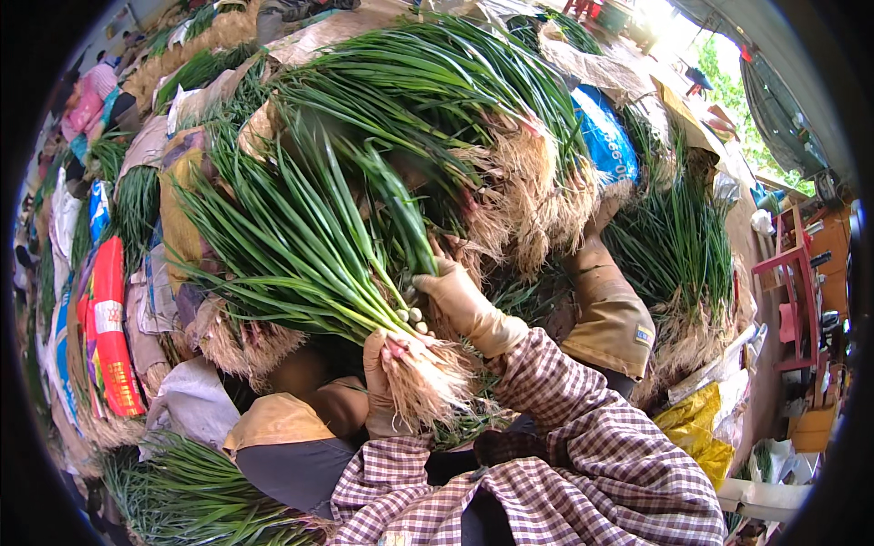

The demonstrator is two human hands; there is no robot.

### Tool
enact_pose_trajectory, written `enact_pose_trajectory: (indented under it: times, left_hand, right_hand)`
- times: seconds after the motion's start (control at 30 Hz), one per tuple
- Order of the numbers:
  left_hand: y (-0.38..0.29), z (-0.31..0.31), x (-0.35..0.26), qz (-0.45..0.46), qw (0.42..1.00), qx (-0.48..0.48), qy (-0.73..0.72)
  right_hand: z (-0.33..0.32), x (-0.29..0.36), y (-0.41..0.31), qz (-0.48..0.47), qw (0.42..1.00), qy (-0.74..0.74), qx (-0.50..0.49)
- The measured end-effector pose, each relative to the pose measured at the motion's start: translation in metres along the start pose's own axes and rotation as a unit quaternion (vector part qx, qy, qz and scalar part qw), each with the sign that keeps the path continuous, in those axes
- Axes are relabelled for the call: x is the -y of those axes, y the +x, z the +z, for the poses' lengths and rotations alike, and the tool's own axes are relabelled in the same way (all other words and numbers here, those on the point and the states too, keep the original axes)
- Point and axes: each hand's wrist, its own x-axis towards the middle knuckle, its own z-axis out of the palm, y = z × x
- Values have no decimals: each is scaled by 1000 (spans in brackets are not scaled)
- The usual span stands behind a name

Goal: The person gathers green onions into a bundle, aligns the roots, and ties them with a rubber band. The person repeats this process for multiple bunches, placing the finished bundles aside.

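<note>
My left hand (377, 379), in a pale glove, grips a bunch of long-leaved, scallion-like plants (321, 252) low on the stems. Its fibrous roots (437, 379) spill over toward my lap, and the leaves fan up and left. Pale rounded tips beside the stems look like my left fingertips. My right hand (461, 300), in a similar glove, closes around a smaller clump of green leaves (410, 228) just right of the bunch. Beyond both hands lies a large heap of the same plants (437, 75), its tangled roots (532, 184) facing me.
More rooted bundles stand at right (683, 252) and lower left (205, 498). Woven sacks, among them a red one (113, 327), a blue one (604, 140) and a yellow one (700, 430), surround me. A pink stool frame (795, 293) is at far right; a person (92, 102) sits upper left.
</note>
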Motion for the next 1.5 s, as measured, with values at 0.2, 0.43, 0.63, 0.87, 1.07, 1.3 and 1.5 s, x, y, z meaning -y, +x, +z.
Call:
enact_pose_trajectory:
  times: [0.2,0.43,0.63,0.87,1.07,1.3,1.5]
  left_hand:
    - [-5,2,-31,6,933,322,-157]
    - [9,-1,-49,-3,834,522,-179]
    - [0,-3,-23,-6,894,410,-181]
    - [-4,-13,-18,-12,903,395,-168]
    - [-4,-11,-25,-44,886,433,-160]
    - [-1,-14,-64,-117,792,581,-148]
    - [6,-11,-42,-54,896,428,-110]
  right_hand:
    - [-40,5,-30,20,950,-280,138]
    - [-100,3,-55,42,536,-739,406]
    - [-71,34,27,-370,582,-711,-138]
    - [-29,61,18,-364,674,-620,-170]
    - [62,24,20,-275,911,-261,160]
    - [0,47,-13,-32,819,-391,418]
    - [-76,14,46,-300,763,-552,-152]
